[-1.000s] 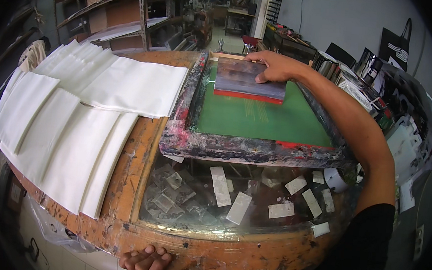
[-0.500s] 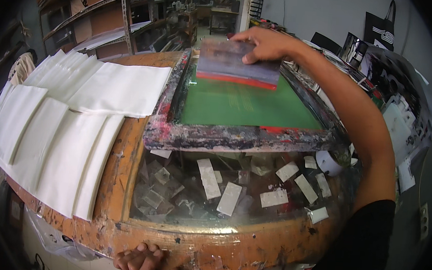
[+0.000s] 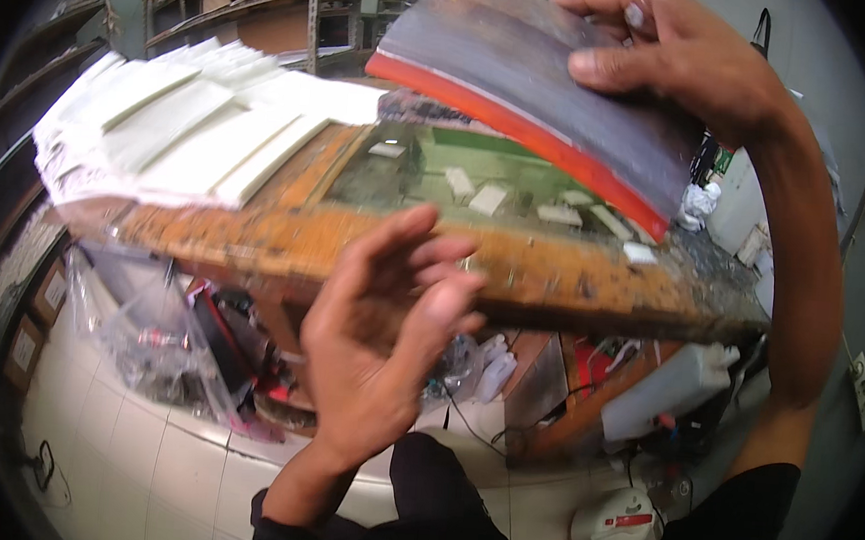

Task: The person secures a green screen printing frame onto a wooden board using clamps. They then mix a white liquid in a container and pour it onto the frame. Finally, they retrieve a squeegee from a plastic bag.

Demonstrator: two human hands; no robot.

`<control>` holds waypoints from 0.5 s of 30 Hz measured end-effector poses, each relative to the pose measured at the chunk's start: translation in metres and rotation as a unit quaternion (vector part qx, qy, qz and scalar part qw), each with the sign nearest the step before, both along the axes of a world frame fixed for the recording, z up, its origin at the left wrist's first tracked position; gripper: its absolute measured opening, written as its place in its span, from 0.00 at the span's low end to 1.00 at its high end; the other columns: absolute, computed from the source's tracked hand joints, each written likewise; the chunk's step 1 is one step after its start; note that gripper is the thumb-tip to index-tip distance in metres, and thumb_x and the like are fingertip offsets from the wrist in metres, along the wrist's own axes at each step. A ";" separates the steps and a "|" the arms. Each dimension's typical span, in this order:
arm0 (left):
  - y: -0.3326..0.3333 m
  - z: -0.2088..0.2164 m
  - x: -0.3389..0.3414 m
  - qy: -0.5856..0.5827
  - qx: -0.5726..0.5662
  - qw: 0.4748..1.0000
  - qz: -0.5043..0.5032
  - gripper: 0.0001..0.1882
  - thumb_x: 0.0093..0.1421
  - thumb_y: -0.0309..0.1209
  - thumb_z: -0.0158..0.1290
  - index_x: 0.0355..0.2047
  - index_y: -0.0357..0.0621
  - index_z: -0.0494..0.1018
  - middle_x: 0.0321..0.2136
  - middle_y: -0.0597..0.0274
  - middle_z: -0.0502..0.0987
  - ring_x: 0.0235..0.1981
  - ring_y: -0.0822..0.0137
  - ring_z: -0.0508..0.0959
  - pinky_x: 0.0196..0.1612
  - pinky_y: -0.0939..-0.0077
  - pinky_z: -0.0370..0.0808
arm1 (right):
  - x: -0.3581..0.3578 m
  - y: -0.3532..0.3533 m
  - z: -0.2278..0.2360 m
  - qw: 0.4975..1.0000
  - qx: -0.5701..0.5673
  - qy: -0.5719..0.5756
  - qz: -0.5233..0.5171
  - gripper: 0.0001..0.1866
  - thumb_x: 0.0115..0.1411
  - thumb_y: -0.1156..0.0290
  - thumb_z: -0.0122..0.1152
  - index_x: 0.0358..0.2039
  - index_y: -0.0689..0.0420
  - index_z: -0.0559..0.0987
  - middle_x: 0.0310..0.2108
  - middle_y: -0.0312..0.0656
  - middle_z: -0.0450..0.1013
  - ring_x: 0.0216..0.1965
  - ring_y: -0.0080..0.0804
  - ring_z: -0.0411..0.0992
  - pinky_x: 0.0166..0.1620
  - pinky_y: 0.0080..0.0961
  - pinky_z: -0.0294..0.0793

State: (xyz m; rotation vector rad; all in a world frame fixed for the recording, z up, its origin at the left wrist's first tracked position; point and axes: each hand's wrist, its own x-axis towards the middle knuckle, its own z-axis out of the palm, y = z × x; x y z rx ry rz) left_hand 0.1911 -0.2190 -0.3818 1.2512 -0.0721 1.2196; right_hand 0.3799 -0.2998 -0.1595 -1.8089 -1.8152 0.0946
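Note:
High in front of me, my right hand (image 3: 667,66) grips a wide screen-printing squeegee (image 3: 508,50). It has a grey body and a red blade along its lower edge; it tilts down to the right and is clear of the table. My left hand (image 3: 378,336) is raised before the table's front edge, fingers apart and curved, with nothing in it. Behind the squeegee, part of the screen frame (image 3: 434,111) shows, stained dark; a green area lies just below it. The squeegee hides much of the frame.
White sheets (image 3: 162,121) lie in overlapping stacks on the left of the worn wooden table (image 3: 254,237). Several small pale pieces rest on its glass top. Below are a translucent jug (image 3: 670,392), plastic bags (image 3: 160,361) and a white appliance (image 3: 613,523) on the tiled floor.
My right hand has brought the squeegee up and nearer, away from the screen. My left hand has left the table edge and risen, opening. The view has tilted downward.

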 end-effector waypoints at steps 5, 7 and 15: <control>-0.045 -0.017 -0.010 -0.100 -0.061 0.990 -0.078 0.21 0.65 0.17 0.62 0.56 0.28 0.68 0.49 0.46 0.79 0.47 0.65 0.83 0.51 0.72 0.84 | -0.050 -0.043 -0.075 0.998 0.009 0.002 0.056 0.30 0.63 0.67 0.70 0.61 0.70 0.75 0.48 0.43 0.80 0.46 0.23 0.78 0.53 0.21 0.78; -0.054 -0.033 -0.029 -0.100 -0.079 0.990 -0.060 0.17 0.64 0.17 0.63 0.50 0.30 0.71 0.44 0.47 0.81 0.42 0.66 0.85 0.48 0.72 0.86 | -0.082 -0.059 -0.102 0.999 0.026 0.012 0.030 0.30 0.65 0.74 0.67 0.65 0.70 0.71 0.52 0.45 0.79 0.52 0.24 0.76 0.59 0.24 0.76; -0.060 -0.085 -0.084 -0.079 -0.112 0.990 -0.046 0.12 0.62 0.19 0.66 0.43 0.30 0.75 0.37 0.48 0.84 0.34 0.67 0.87 0.35 0.73 0.89 | -0.108 -0.062 -0.203 0.932 0.070 0.329 0.138 0.29 0.67 0.74 0.65 0.66 0.71 0.71 0.55 0.47 0.79 0.52 0.26 0.76 0.59 0.26 0.75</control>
